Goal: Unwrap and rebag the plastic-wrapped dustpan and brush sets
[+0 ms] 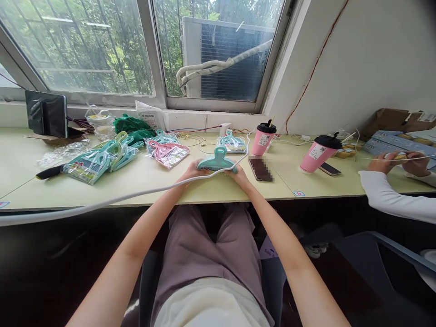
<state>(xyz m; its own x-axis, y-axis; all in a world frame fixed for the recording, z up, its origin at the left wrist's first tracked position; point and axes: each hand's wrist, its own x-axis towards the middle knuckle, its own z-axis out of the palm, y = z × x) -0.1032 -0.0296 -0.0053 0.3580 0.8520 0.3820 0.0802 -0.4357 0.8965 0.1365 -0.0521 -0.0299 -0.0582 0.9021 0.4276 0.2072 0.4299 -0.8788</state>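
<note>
I had the left hand (193, 170) and the right hand (237, 175) closed narrowly on either end of the mint-green plastic clip (217, 160), right there over the front of the surface (211, 191)! A white cable (119, 199) ran across the left wrist, with a bagged pink clip (167, 153) just beyond.

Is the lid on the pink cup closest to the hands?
On. The black lid sits across the top of the pink cup, with a straw sticking up through it.
</note>
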